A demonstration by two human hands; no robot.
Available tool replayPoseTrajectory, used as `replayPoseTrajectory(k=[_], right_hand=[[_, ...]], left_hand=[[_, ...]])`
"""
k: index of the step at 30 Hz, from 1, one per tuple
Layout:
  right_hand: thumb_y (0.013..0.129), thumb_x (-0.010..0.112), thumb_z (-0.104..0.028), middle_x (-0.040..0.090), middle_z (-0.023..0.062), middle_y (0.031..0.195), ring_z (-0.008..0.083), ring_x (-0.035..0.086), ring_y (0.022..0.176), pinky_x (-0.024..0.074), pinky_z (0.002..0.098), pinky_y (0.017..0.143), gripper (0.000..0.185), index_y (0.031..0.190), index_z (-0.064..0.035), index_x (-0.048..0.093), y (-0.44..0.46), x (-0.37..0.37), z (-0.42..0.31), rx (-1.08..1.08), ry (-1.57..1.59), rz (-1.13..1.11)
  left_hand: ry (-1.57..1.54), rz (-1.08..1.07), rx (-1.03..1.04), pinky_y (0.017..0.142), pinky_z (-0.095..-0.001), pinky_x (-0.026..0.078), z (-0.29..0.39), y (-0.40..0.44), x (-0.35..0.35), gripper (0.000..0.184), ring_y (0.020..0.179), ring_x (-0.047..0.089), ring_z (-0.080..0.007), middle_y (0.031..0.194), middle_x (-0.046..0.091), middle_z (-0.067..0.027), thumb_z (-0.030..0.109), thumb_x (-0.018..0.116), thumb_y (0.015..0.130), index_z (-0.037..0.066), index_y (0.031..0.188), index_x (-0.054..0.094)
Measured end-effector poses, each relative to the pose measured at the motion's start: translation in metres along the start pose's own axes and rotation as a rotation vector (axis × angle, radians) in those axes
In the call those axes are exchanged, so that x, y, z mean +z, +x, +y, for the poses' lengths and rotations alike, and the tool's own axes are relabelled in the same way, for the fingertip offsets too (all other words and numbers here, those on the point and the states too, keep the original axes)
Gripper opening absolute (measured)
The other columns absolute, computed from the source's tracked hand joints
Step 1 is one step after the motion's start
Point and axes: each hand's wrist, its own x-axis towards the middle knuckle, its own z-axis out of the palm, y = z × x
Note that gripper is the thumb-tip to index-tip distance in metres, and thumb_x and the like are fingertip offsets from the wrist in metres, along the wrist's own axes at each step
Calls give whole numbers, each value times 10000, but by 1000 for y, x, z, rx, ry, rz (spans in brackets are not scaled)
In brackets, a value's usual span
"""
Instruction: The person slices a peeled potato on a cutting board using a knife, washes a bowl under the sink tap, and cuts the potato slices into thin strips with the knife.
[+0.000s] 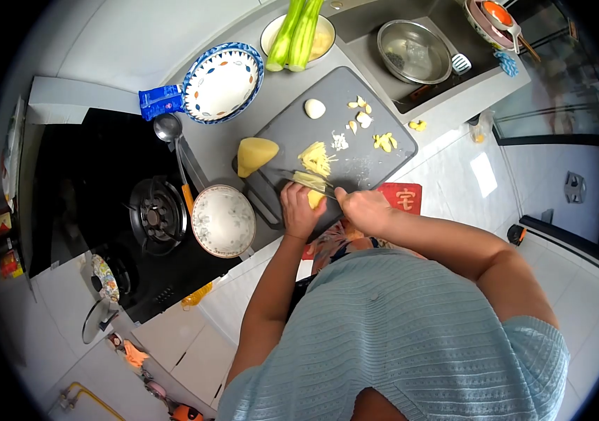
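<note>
My left hand (302, 208) is closed on a peeled yellow potato piece (315, 199) at the near edge of the grey cutting board (282, 133). In my right hand (364, 210) is the handle of a kitchen knife (329, 189), its blade lying beside my left fingers. Thin potato slices (309, 179) lie against the blade. Just beyond is a heap of potato shreds (315, 160). A larger potato chunk (256, 155) rests at the board's left. Farther up are a whitish egg-shaped item (314, 108), chopped white bits (339, 141), garlic cloves (364, 120) and yellow slices (385, 142).
Left of the board stand a floral bowl (224, 221), a ladle (168, 128) and a gas burner (158, 215). Behind are a blue-rimmed bowl (260, 70) and green peeled stalks (294, 35) across another bowl. A metal basin (412, 52) sits in the sink (359, 52).
</note>
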Motion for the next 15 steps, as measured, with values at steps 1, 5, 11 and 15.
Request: replayPoseTrajectory(k=[1,5,11,15], right_hand=[[768,600,-58,671,214,763,372,690,724,555,459,607,349,1079,35,474,2,3,1,10,6,5],[765,618,-74,677,203,787,368,688,746,553,460,625,366,1089,20,477,1,21,8,19,22,69],[781,609,-87,676,191,788,357,686,731,544,461,601,365,1109,4,478,-6,16,18,28,29,108],[796,569,-97,643,161,729,321,675,659,533,431,552,405,1185,-27,480,-20,0,19,-54,-102,185]], left_hand=[[-6,3,-1,950,-483,420,0,0,1,536,1093,474,-377,1130,502,-136,173,800,661,53,1097,512],[1,4,0,950,-480,419,-1,-2,3,534,1090,475,-373,1132,504,-132,168,798,665,58,1101,511],[-33,0,11,952,-502,399,4,3,-3,534,1084,452,-390,1129,486,-148,134,796,642,53,1078,498],[-46,6,13,964,-504,383,5,3,-6,526,1093,445,-389,1144,481,-155,119,772,658,49,1102,499]])
